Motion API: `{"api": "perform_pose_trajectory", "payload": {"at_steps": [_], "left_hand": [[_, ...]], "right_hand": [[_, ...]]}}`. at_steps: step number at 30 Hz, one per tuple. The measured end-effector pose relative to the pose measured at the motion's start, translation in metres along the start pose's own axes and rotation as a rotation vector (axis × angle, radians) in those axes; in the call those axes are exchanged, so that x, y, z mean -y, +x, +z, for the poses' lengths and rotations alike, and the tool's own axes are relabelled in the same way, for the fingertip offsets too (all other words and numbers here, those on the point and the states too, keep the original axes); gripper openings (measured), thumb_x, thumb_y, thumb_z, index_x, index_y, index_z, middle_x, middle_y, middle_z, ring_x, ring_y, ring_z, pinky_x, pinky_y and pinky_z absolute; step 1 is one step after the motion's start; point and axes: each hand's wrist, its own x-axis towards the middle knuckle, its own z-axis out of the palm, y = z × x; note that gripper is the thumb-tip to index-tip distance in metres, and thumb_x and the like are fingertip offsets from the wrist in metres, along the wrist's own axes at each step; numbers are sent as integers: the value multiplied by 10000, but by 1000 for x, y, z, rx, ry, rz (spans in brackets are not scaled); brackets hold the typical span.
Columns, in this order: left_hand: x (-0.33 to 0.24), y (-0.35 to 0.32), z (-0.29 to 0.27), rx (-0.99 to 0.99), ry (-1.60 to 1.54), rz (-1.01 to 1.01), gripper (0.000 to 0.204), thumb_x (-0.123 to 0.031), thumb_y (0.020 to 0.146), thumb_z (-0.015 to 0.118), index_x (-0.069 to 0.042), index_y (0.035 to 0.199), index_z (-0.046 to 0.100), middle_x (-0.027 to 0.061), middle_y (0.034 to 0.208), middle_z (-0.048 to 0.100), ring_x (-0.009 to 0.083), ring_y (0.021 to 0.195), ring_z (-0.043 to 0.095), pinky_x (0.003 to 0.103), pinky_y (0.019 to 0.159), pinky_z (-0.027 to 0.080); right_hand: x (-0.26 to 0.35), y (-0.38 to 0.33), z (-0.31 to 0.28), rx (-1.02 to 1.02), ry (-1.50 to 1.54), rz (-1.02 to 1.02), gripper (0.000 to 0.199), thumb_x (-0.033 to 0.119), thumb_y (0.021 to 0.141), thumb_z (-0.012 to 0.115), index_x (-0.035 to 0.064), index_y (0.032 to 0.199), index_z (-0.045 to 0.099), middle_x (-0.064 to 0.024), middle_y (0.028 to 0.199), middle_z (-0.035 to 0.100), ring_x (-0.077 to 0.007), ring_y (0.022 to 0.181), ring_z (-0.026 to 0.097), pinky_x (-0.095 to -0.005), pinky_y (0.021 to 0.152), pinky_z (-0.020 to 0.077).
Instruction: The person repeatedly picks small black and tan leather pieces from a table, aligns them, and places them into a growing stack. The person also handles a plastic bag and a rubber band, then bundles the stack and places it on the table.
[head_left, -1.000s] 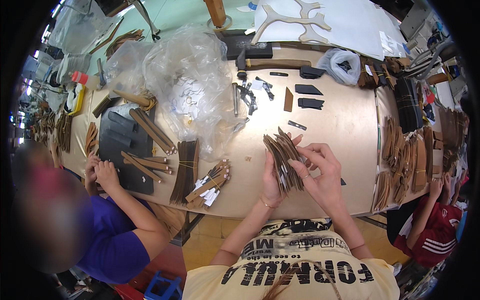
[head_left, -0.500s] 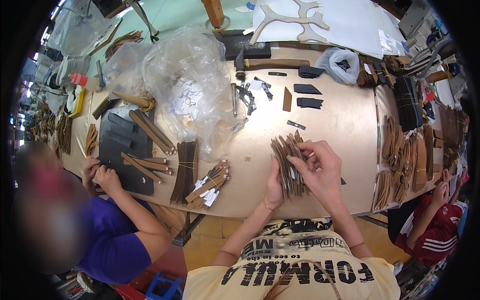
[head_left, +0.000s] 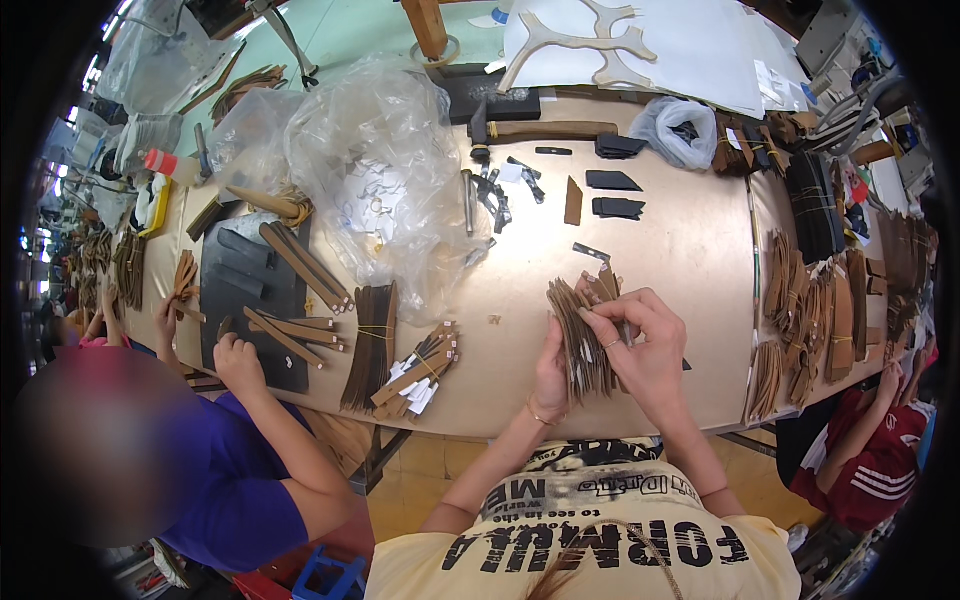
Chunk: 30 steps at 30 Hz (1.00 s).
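Mat (head_left: 225,352), black and flat, lies left of the large clear plastic bag (head_left: 400,215), with a co-worker's curled hand (head_left: 240,362) over its near part. Loose brown strips (head_left: 293,335) rest partly on that mat, nearer to you than the bag; next come a dark brown banded bundle (head_left: 370,345) and a banded bundle with white tags (head_left: 422,372), both on your side of the bag. Your left hand (head_left: 551,370), to the right of the bag and nearer to you, is cupped around the left side and lower part of a stack of thin brown pieces (head_left: 580,350), your thumb upright along its edge. You hold that stack upright off to the bag's right, its upper edges slightly fanned, pale slips showing between the pieces. Your right hand (head_left: 648,335), farther right of the bag, is partly closed: thumb and bent forefinger come together at the stack's upper part, the other fingers curl in behind, and you can't tell from here how many pieces they pinch. To the bag's right, beyond your hands, lie a hammer (head_left: 545,130) and black flat pieces (head_left: 614,181); farthest right of it sit more brown bundles (head_left: 783,280).
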Motion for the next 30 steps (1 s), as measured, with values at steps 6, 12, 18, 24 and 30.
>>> {"api": "perform_pose_trajectory", "payload": {"at_steps": [6, 12, 18, 24, 30], "left_hand": [[-2, 0, 10, -127, -79, 60, 604, -462, 1074, 240, -31, 1475, 370, 122, 1391, 522, 211, 1251, 535, 378, 1081, 427], [-4, -2, -7, 7, -27, -47, 623, -478, 1071, 237, -40, 1504, 332, 90, 1335, 560, 218, 1140, 604, 365, 989, 500], [-17, -4, -12, 73, -82, -43, 632, -466, 1063, 321, -94, 1558, 194, 116, 1254, 592, 199, 1066, 618, 347, 895, 537], [-45, -23, -5, -83, 970, 178, 930, -203, 1016, 553, -109, 1538, -211, 189, 1368, 491, 205, 1124, 585, 315, 957, 473], [-71, -37, -14, -54, 1118, 91, 1088, -221, 973, 634, -98, 1493, -314, 243, 1267, 530, 219, 1115, 557, 333, 969, 447]], "right_hand": [[-5, 1, -8, -12, -7, -99, 120, 129, 792, 784, 66, 889, 751, -47, 811, 648, -193, 689, 632, -311, 595, 491], [-3, -1, -3, 66, 44, -74, 146, 136, 802, 772, 67, 928, 742, -48, 888, 646, -185, 745, 601, -315, 651, 496], [-8, 23, 2, 156, 174, -3, 667, 309, 744, 845, 37, 1291, 575, -81, 932, 634, -162, 703, 563, -292, 621, 473], [-8, 43, 29, 618, 298, 95, 667, 342, 779, 810, 20, 1309, 564, -85, 838, 647, -137, 679, 591, -278, 620, 486], [-11, 53, 55, 819, 353, -2, 284, 261, 806, 771, 6, 923, 728, -80, 776, 704, -107, 664, 601, -275, 638, 501]]}}
